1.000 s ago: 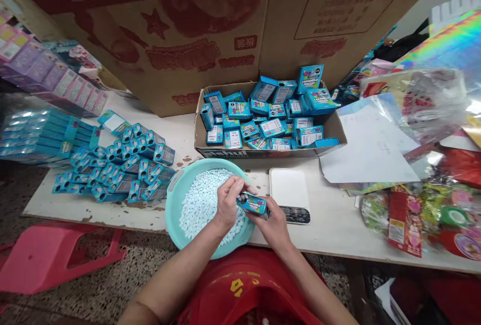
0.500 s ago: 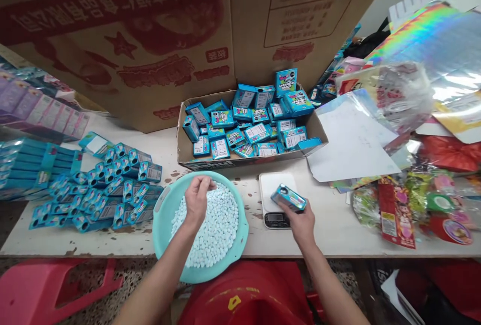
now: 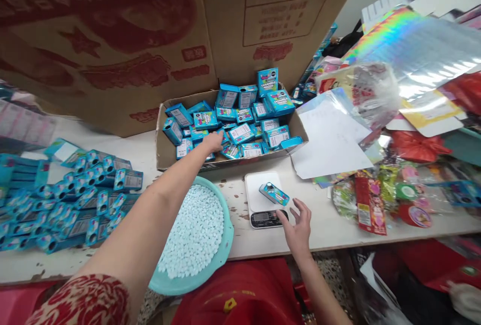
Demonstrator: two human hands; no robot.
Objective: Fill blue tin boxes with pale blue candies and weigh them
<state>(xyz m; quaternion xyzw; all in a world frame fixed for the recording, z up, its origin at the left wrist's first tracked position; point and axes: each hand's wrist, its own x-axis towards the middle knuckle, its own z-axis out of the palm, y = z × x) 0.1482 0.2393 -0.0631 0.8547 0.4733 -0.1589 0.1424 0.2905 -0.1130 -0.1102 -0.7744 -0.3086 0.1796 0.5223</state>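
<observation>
My left hand [image 3: 214, 143] reaches over the tub into an open carton [image 3: 165, 154], down among small blue candy boxes [image 3: 240, 133]. Its fingers are partly hidden, so a grip cannot be made out. On the white kitchen scale [image 3: 257, 187] one blue candy box [image 3: 274, 193] lies tilted to the scale's line, its round hole at the upper left. Just right of it, my right hand [image 3: 298, 224] is open with fingers apart, the thumb near the scale's dark display. Below my left forearm sits a turquoise tub [image 3: 227, 242] of small pale-blue candies [image 3: 195, 229].
Many blue candy boxes [image 3: 86, 189] are stacked on the left of the table. A large cardboard box [image 3: 225, 29] stands behind the carton. White paper [image 3: 330, 139], wrapped sweets [image 3: 406, 194] and shiny film [image 3: 432, 59] cover the right side.
My left hand has moved from the candies in the tub up into the carton. My right hand has let go of the candy box, which now rests on the scale. The view has shifted.
</observation>
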